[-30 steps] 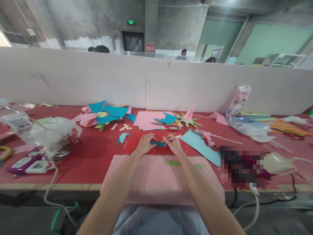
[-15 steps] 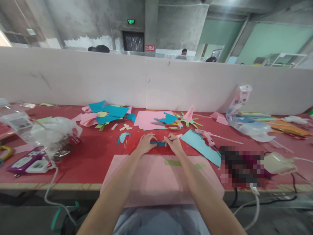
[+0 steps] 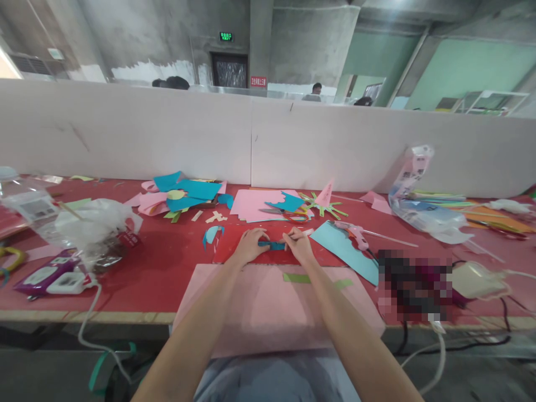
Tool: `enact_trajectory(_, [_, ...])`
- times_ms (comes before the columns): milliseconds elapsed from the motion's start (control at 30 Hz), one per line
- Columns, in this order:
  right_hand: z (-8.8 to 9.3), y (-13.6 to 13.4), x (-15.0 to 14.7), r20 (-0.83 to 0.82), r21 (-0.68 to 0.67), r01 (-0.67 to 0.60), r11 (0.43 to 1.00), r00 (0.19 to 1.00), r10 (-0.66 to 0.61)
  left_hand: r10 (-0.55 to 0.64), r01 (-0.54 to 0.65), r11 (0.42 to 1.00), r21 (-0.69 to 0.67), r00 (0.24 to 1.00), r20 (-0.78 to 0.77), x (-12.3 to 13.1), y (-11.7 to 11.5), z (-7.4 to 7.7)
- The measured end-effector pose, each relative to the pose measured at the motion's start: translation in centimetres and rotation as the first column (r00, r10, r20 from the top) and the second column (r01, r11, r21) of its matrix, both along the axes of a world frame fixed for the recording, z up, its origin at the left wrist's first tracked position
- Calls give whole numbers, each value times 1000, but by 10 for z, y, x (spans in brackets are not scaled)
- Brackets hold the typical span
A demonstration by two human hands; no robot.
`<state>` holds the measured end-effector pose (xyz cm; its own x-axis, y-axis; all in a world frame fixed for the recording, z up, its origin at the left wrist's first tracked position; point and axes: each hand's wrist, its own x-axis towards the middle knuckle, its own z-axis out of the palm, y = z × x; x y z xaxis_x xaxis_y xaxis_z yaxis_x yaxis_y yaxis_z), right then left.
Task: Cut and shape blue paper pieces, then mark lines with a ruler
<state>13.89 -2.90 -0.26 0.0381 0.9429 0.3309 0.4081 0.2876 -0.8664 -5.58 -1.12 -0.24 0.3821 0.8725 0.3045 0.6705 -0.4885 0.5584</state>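
My left hand (image 3: 249, 245) and my right hand (image 3: 298, 246) are both closed on the ends of a small teal paper strip (image 3: 271, 244), pressing it onto a red card sheet (image 3: 226, 252) that lies on the red table (image 3: 167, 268). My forearms reach over a large pink paper sheet (image 3: 268, 307) hanging over the table's near edge. A green paper strip (image 3: 296, 278) lies on that pink sheet below my right wrist.
Scissors (image 3: 278, 213) rest on pink paper behind my hands. A glue gun (image 3: 354, 233) lies on a light blue sheet (image 3: 341, 251) to the right. Paper scraps (image 3: 180, 195) are piled at the back left, plastic bags (image 3: 90, 223) at left, a paper pack (image 3: 422, 212) at right.
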Motion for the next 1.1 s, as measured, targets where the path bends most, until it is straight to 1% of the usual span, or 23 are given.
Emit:
enact_trajectory(233, [2, -1, 0, 15, -11, 8, 1000, 1000, -8, -10, 10, 1000, 2, 1000, 6, 0, 1, -1])
enact_trajectory(567, [2, -3, -1, 20, 26, 41, 999, 999, -42, -7, 7, 1000, 6, 1000, 16, 0, 1, -1])
enact_trajectory(767, [2, -1, 0, 27, 4, 45, 999, 999, -45, -13, 12, 1000, 15, 1000, 15, -1, 3, -3])
enact_trajectory(900, [2, -1, 0, 24, 15, 32, 999, 999, -32, -9, 9, 1000, 16, 1000, 18, -1, 3, -4])
enact_trajectory(1100, [4, -2, -1, 18, 0, 27, 1000, 999, -27, -3, 3, 1000, 7, 1000, 15, -1, 1, -2])
